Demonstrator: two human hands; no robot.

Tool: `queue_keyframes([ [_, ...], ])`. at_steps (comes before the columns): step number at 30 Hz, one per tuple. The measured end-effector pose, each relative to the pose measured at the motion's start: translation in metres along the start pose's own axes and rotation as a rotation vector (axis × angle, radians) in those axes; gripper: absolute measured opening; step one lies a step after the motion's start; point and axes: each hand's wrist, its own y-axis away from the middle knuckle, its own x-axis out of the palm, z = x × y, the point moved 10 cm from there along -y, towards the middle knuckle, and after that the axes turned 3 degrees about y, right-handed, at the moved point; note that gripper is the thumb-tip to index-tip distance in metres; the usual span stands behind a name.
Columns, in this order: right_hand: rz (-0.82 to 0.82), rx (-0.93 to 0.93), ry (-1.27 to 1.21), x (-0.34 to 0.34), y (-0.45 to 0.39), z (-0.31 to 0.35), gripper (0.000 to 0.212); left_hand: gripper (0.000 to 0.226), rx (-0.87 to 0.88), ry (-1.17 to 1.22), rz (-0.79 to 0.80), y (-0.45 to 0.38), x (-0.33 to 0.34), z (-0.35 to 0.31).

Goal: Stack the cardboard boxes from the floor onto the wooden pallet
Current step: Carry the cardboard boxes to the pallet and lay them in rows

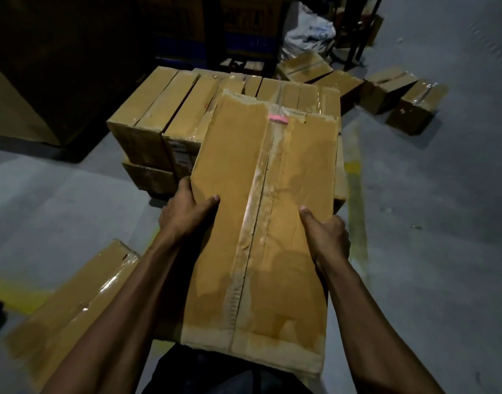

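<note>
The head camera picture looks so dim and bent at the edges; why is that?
Head view: dim light, with the racks at the back lost in shadow; glare streaks the tape on the held box; the wide lens curves the floor edges; the boxes on the floor at far right are soft and slightly blurred.

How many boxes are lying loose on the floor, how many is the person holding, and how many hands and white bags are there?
boxes loose on the floor: 5
box in the hands: 1
Hands: 2, the left hand and the right hand
white bag: 1
Total: 9 (the boxes already stacked are left out)
</note>
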Motion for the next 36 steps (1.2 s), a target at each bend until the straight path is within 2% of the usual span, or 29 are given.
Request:
queue_keyframes([
  [9, -0.054, 0.05, -0.009, 0.039, -0.122, 0.055, 0.074, 0.066, 0.064, 0.04, 0.024, -0.152, 0.052, -0.046],
  [15, -0.089, 0.107, -0.012, 0.071, -0.205, 0.108, 0.068, 0.081, 0.067, -0.01, 0.086, -0.264, 0.078, -0.082],
  [20, -0.066, 0.127, -0.002, 0.094, -0.263, 0.146, 0.064, 0.077, 0.1, 0.002, 0.14, -0.333, 0.093, -0.107],
  [28, -0.051, 0.173, 0.104, 0.126, -0.365, 0.183, 0.059, 0.084, 0.014, -0.001, 0.128, -0.423, 0.132, -0.122],
  [36, 0.033, 0.188, 0.18, 0.173, -0.48, 0.197, 0.062, 0.077, -0.025, -0.028, 0.119, -0.514, 0.192, -0.135],
])
